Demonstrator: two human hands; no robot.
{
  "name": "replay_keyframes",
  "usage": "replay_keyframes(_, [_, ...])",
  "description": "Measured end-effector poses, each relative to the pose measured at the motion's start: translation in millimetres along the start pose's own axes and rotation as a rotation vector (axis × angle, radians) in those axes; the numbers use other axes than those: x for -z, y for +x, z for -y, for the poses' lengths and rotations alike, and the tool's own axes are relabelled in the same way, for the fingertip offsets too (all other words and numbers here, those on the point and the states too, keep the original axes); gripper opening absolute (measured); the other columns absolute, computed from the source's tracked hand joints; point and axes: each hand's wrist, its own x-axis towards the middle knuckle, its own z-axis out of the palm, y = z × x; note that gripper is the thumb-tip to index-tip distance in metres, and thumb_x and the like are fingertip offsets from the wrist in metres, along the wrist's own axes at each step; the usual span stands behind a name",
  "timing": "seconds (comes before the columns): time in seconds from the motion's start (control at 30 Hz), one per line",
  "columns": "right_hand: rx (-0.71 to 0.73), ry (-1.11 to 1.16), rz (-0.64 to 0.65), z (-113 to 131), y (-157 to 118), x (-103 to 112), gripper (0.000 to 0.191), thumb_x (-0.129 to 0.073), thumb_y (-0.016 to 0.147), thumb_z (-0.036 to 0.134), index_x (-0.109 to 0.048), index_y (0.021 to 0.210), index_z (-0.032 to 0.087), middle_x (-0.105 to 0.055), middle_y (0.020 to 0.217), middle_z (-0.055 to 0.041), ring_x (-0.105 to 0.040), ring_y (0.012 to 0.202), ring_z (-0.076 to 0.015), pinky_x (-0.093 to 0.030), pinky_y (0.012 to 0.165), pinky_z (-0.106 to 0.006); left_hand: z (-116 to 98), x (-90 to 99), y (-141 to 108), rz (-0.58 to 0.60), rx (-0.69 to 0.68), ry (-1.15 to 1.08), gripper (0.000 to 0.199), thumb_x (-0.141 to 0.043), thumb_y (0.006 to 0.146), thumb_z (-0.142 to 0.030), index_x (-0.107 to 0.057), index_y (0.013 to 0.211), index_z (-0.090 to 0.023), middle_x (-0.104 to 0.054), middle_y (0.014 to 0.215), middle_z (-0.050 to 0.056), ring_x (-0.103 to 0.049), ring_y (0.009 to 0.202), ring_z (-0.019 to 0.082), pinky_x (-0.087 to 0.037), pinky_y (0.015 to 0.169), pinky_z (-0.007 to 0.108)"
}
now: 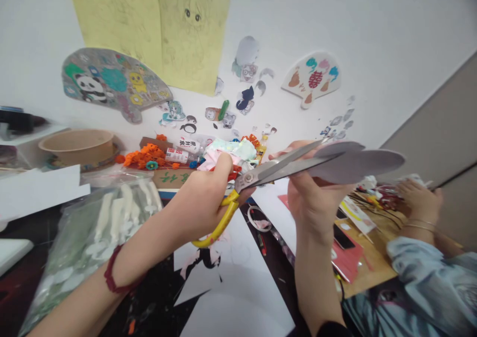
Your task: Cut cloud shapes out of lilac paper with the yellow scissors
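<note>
My left hand [208,195], with a dark red bracelet at its wrist, is closed round the yellow and red handles of a pair of scissors [248,178]. The scissors' blades are parted and point right, with their tips at a grey paper shape [357,163] with rounded lobes. That shape is in my right hand [316,198], which pinches it from below near its left end. Some of my right fingers are hidden behind the blades and the paper. Below my hands, white sheets [238,292] lie on the dark table, with black and pink scraps on one.
A clear bag [93,242] of pale pieces lies at left, below a round tan container [76,145]. Orange fuzzy pieces [147,155] and bottles stand by the wall, which bears drawings and paper cutouts. Another person's hand [421,200] is at right, over a wooden table.
</note>
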Motion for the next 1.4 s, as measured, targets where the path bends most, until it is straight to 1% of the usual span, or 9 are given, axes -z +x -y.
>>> replay_keyframes(0.3, [-0.036, -0.041, 0.016, 5, 0, 2, 0.021, -0.083, 0.073, 0.012, -0.077, 0.087, 0.026, -0.075, 0.086, 0.0019, -0.073, 0.080, -0.0165, -0.065, 0.078, -0.036, -1, 1.4, 1, -0.004, -0.016, 0.010, 0.029, -0.040, 0.098, -0.041, -0.018, 0.085, -0.027, -0.045, 0.058, -0.005, -0.043, 0.049, 0.017, -0.027, 0.050, 0.027])
replay_keyframes(0.5, [-0.042, -0.115, 0.059, 10, 1, 6, 0.019, -0.083, 0.075, 0.016, -0.077, 0.089, 0.027, -0.075, 0.086, 0.0024, -0.073, 0.077, -0.0161, -0.066, 0.076, -0.036, -2, 5.5, 1, 0.023, 0.018, 0.023, 0.027, -0.043, 0.097, -0.042, -0.024, 0.085, -0.026, -0.050, 0.061, -0.003, -0.047, 0.051, 0.018, -0.028, 0.051, 0.027])
replay_keyframes(0.6, [-0.048, -0.162, 0.076, 12, 2, 10, 0.016, -0.083, 0.075, 0.020, -0.076, 0.088, 0.026, -0.075, 0.085, 0.0015, -0.073, 0.076, -0.0172, -0.066, 0.076, -0.038, -1, 6.5, 2, 0.014, 0.019, -0.028, 0.028, -0.047, 0.095, -0.044, -0.026, 0.086, -0.026, -0.045, 0.057, -0.005, -0.043, 0.048, 0.017, -0.027, 0.050, 0.027])
replay_keyframes(0.7, [-0.072, -0.200, 0.032, 13, 3, 12, 0.016, -0.084, 0.074, 0.021, -0.075, 0.087, 0.025, -0.075, 0.086, 0.0008, -0.072, 0.077, -0.0173, -0.066, 0.078, -0.039, 4, 6.5, 3, 0.021, 0.047, -0.121, 0.033, -0.054, 0.091, -0.044, -0.027, 0.087, -0.026, -0.042, 0.055, -0.008, -0.042, 0.047, 0.016, -0.029, 0.050, 0.026])
replay_keyframes(0.83, [-0.056, -0.208, 0.063, 10, 5, 10, 0.011, -0.081, 0.077, 0.018, -0.075, 0.080, 0.026, -0.075, 0.083, 0.0019, -0.073, 0.079, -0.0165, -0.067, 0.077, -0.035, 16, 5.5, 4, 0.026, 0.093, -0.187, 0.033, -0.055, 0.087, -0.048, -0.032, 0.090, -0.025, -0.048, 0.068, -0.005, -0.045, 0.054, 0.015, -0.035, 0.051, 0.028])
replay_keyframes(1.0, [-0.036, -0.146, 0.111, 6, 8, 10, 0.014, -0.078, 0.078, 0.012, -0.076, 0.084, 0.024, -0.075, 0.085, 0.0018, -0.074, 0.082, -0.0165, -0.065, 0.077, -0.034, 22, 2.4, 4, 0.063, 0.107, -0.260, 0.037, -0.050, 0.089, -0.054, -0.037, 0.104, -0.023, -0.057, 0.082, 0.002, -0.055, 0.064, 0.020, -0.044, 0.057, 0.034])
replay_keyframes(1.13, [-0.085, -0.176, 0.081, 7, 7, 12, 0.012, -0.080, 0.076, 0.016, -0.075, 0.085, 0.024, -0.076, 0.092, 0.0003, -0.074, 0.086, -0.0188, -0.065, 0.078, -0.037, 17, 1.9, 5, 0.057, 0.142, -0.229, 0.039, -0.051, 0.090, -0.058, -0.036, 0.104, -0.024, -0.060, 0.071, 0.000, -0.055, 0.058, 0.021, -0.041, 0.055, 0.034])
replay_keyframes(1.27, [-0.079, -0.208, 0.050, 6, 5, 14, 0.019, -0.084, 0.071, 0.016, -0.076, 0.086, 0.025, -0.075, 0.085, 0.0013, -0.071, 0.081, -0.0169, -0.064, 0.075, -0.035, 13, 2.7, 6, 0.054, 0.133, -0.193, 0.038, -0.054, 0.089, -0.057, -0.036, 0.099, -0.024, -0.063, 0.073, 0.002, -0.057, 0.061, 0.022, -0.042, 0.057, 0.034])
replay_keyframes(1.4, [-0.063, -0.207, 0.057, 5, 4, 14, 0.017, -0.083, 0.073, 0.016, -0.076, 0.085, 0.025, -0.076, 0.084, 0.0019, -0.071, 0.078, -0.0169, -0.064, 0.075, -0.036, 9, 4.8, 5, 0.051, 0.133, -0.152, 0.035, -0.056, 0.088, -0.052, -0.036, 0.096, -0.024, -0.056, 0.064, -0.003, -0.052, 0.057, 0.019, -0.037, 0.054, 0.029])
